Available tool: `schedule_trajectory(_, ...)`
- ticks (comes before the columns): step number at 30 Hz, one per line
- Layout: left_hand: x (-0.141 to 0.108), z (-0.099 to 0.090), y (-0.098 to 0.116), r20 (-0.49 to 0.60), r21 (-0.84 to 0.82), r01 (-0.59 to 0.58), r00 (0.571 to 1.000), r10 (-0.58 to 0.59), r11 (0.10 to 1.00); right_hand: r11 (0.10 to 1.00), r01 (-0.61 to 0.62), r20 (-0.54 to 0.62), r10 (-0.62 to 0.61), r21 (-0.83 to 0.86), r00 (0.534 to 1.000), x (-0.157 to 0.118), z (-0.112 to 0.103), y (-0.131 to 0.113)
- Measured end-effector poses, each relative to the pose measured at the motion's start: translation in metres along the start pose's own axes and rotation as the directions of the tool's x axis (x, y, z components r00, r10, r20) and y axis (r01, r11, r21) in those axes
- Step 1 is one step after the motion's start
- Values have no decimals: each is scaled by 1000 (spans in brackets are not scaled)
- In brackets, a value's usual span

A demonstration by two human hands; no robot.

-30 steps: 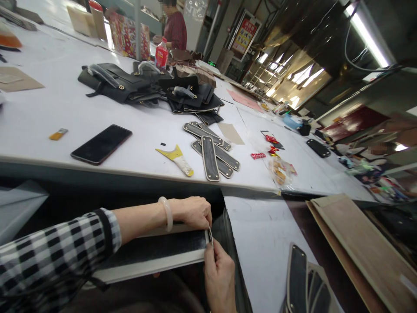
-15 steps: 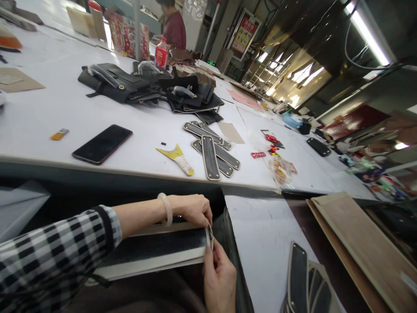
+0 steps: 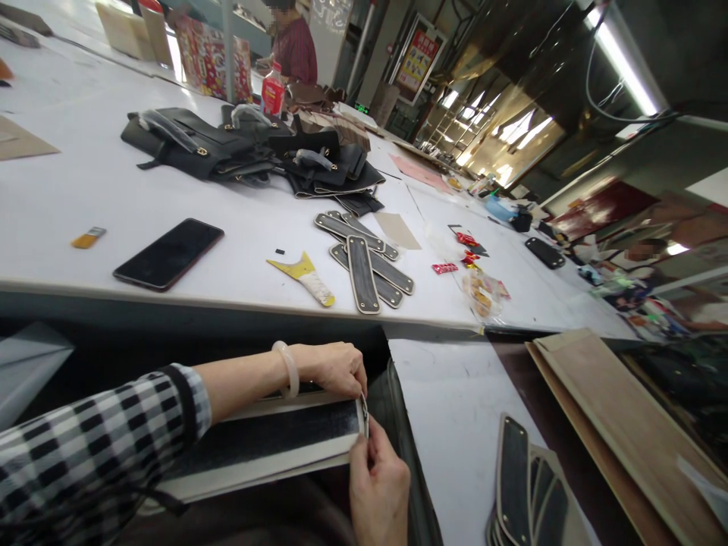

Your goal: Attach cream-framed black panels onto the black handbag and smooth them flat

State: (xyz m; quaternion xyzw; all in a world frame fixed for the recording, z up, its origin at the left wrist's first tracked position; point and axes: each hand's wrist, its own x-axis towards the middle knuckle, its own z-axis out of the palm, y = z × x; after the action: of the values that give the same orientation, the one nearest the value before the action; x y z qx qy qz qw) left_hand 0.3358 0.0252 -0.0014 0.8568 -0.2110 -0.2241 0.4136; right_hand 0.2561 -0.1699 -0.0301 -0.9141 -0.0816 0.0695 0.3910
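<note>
A long black leather-like panel (image 3: 278,438) with pale borders lies across my lap, partly covered by my left forearm. My left hand (image 3: 337,369), a pale bangle at its wrist, is closed on the upper corner of the panel's right end. At the lower part of that same end, my right hand (image 3: 380,474) pinches the edge between thumb and fingers. A thin strip-like edge (image 3: 365,415) stands up between the two hands; its details are too small to make out.
On the white table (image 3: 250,227) are a phone (image 3: 169,254), a small brush (image 3: 89,237), a yellow-and-white scraper-like piece (image 3: 304,277), black strips (image 3: 362,273) and black bags (image 3: 199,144). More strips (image 3: 513,478) are stacked at right, beside brown board (image 3: 614,417). A person (image 3: 294,49) is at the back.
The view has shifted slightly, so the table things appear a little further left. Both hands keep their hold on the panel's end, with only slight finger movement.
</note>
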Motion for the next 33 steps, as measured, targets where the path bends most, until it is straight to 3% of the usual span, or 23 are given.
schedule_trajectory(7, -3, 3, 1, -34, 34, 26, 999, -25, 999, 998, 1, -42, 2, 71, 999, -4, 6, 1)
schedule_trajectory(11, -5, 3, 1, -28, 4, 26, 999, -26, 1000, 991, 111, -89, -104, 76, 991, -3, 5, 2)
schedule_trajectory(20, -5, -1, 8, -7, -12, 103, 995, -103, 995, 933, 354, -216, -333, 63, 918, -2, 6, 1)
schedule_trajectory(28, 6, 1, 20, 5, 98, 182, 983, -183, 978, 856, 516, -139, -516, -38, 845, 1, 1, 5)
schedule_trajectory(31, 5, 0, 21, 19, 118, 191, 981, -194, 975, 852, 522, -58, -524, -39, 850, 2, -5, 2)
schedule_trajectory(33, 4, 1, 21, 26, 124, 191, 980, -196, 974, 884, 467, -2, -467, 34, 884, 7, -11, -2)
